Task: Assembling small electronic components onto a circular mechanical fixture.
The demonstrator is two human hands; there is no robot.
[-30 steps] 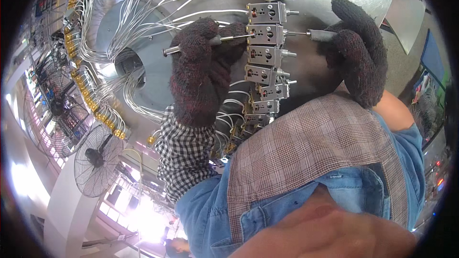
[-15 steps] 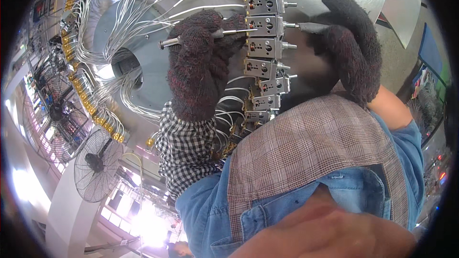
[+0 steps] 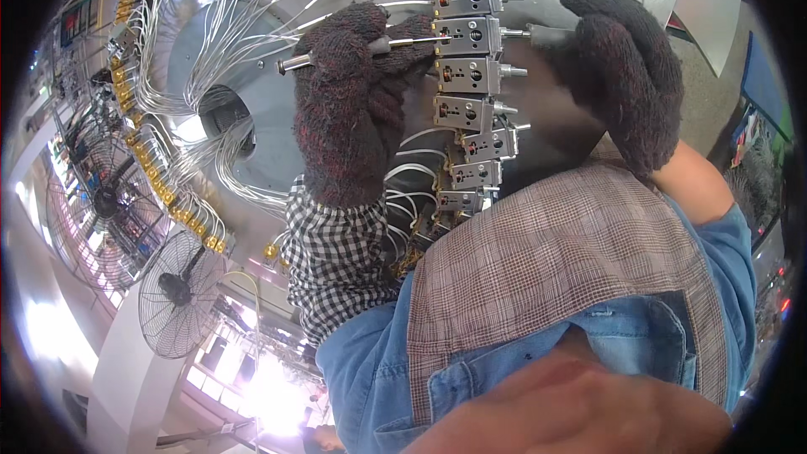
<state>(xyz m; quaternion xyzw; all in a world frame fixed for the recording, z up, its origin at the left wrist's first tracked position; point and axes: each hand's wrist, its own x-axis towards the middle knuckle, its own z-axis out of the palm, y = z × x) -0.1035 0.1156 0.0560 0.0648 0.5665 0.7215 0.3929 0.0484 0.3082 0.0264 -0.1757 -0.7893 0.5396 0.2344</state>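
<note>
My left hand [image 3: 353,109], in a dark knitted glove, grips a thin metal tool [image 3: 370,50] whose tip points right at a small grey metal block [image 3: 466,34]. That block is one of several in a curved row [image 3: 471,109] on a shiny round metal machine [image 3: 252,109]. My right hand [image 3: 626,76], also gloved, is closed around a short metal rod [image 3: 525,32] sticking out of the same block's right side. A checked cuff covers my left wrist, and a plaid patch lies over my blue denim sleeve.
Many white wires [image 3: 227,25] fan across the machine to rows of brass fittings [image 3: 160,176] on its left rim. Two round cage fans [image 3: 181,290] stand at the lower left, near bright light from the building's lower edge.
Both hands and the row of blocks have shifted slightly upward in the picture. The grips on the tool and on the rod stay the same.
</note>
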